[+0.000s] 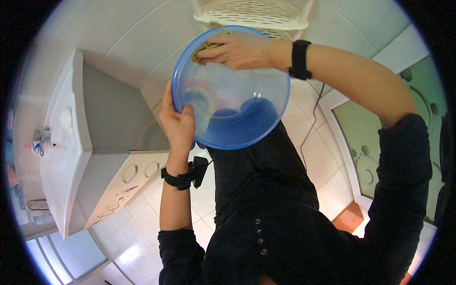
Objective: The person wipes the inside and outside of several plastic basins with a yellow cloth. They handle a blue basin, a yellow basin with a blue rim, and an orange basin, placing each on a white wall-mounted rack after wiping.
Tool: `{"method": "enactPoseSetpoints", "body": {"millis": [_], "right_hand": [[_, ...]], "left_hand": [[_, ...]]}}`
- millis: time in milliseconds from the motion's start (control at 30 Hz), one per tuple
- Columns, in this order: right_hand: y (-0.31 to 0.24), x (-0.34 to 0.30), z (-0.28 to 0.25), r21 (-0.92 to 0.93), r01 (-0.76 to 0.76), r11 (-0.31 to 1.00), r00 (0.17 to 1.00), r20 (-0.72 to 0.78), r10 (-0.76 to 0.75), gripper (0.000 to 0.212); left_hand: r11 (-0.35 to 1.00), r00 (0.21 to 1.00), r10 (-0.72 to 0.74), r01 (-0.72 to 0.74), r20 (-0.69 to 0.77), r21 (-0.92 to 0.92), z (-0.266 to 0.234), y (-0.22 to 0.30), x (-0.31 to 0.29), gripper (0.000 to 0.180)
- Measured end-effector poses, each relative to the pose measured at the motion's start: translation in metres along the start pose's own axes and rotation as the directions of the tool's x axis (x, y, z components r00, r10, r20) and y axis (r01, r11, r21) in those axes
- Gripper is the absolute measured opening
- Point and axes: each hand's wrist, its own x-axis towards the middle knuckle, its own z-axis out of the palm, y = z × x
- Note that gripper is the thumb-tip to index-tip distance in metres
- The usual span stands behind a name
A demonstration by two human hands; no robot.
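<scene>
A clear plastic basin (232, 90) with a blue rim is held tilted in front of my body. My left hand (178, 118) grips the rim at its left side, thumb on the inner wall and fingers round the outside. At the far left part of the rim, my right hand (242, 51) presses a yellowish-green cloth or scrubber (201, 53) against the basin; its exact kind cannot be made out. The right fingers are closed over it. Dark blue shows through the near part of the basin wall.
To the left stands a white washbasin (66, 137) with a metal faucet (42, 141) above a cabinet (114, 202). A cream slotted shelf rack (254, 13) is at the far wall. On the right, a dark cord (313, 124) hangs beside a white-framed door (363, 147) with patterned glass.
</scene>
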Motion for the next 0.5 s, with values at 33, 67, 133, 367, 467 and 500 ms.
{"method": "enactPoseSetpoints", "body": {"millis": [33,67,133,367,467,500], "right_hand": [[0.004,-0.006,0.005,-0.207,0.044,0.977,0.999,0.036,-0.038,0.011],[0.001,-0.015,0.01,-0.186,-0.004,0.983,0.996,0.09,0.021,0.011],[-0.019,-0.036,0.015,-0.143,-0.092,0.985,0.973,0.2,0.12,0.015],[-0.138,-0.043,-0.026,0.673,-0.729,0.125,0.67,0.664,0.331,0.041],[-0.172,0.021,-0.065,0.707,-0.615,-0.349,0.535,0.699,0.474,0.042],[-0.178,0.043,-0.071,0.689,-0.542,-0.482,0.46,0.723,0.516,0.042]], "left_hand": [[1.0,1.0,0.013,-0.013,0.003,-0.019,0.0,0.003,0.001,0.061],[0.999,1.0,0.028,-0.028,0.004,-0.038,0.0,0.005,0.003,0.061],[0.999,0.999,0.036,-0.036,0.015,-0.028,-0.001,0.008,0.006,0.061],[0.998,0.998,0.058,-0.057,-0.02,0.037,0.007,0.008,0.004,0.061],[0.998,0.998,0.054,-0.053,-0.04,0.025,0.008,0.006,0.002,0.06],[0.999,0.998,0.037,-0.035,-0.049,0.032,0.007,0.005,0.001,0.06]]}}
